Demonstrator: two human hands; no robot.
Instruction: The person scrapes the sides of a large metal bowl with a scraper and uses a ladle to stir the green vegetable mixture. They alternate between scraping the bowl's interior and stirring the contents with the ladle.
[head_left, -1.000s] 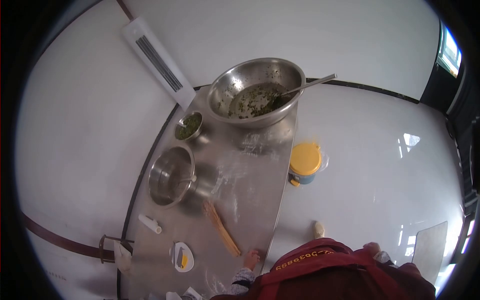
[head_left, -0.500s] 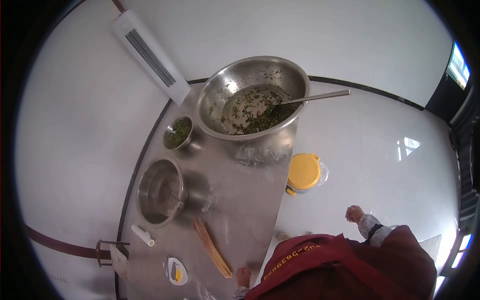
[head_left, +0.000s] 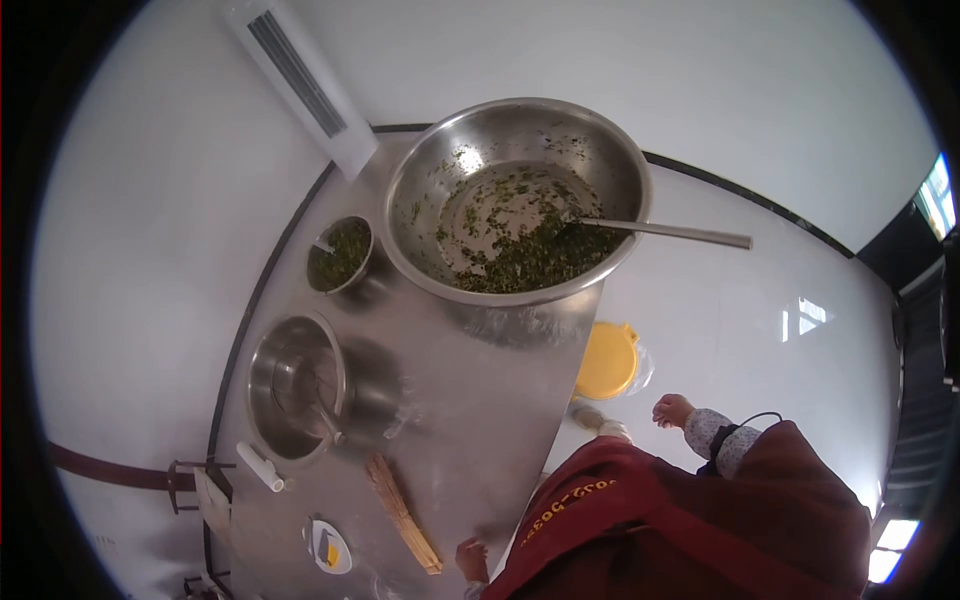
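My left hand (head_left: pixel 472 558) is low in the view at the table's edge, its fingers curled in, with nothing visible in it. Nearest to it is a bundle of thin wooden sticks (head_left: pixel 403 512) lying on the metal table (head_left: pixel 480 410). My right hand (head_left: pixel 673 411) hangs beyond the table's right side, fingers curled together and empty. A big steel bowl (head_left: pixel 620 170) at the table's far end holds chopped green bits; the handle of a metal utensil (head_left: pixel 690 234) sticks out over its rim.
A small bowl of greens (head_left: pixel 341 256), a steel basin (head_left: pixel 262 385) with a utensil, a white roll (head_left: pixel 261 467) and a white dish (head_left: pixel 341 553) stand along the left side. Right of the table is a yellow-lidded container (head_left: pixel 606 360). A person's shoe (head_left: pixel 590 415) shows below.
The view has shifted, and the big bowl looks larger and nearer. Both hands sit slightly further left in view. The yellow-lidded container is now partly covered by the table's edge.
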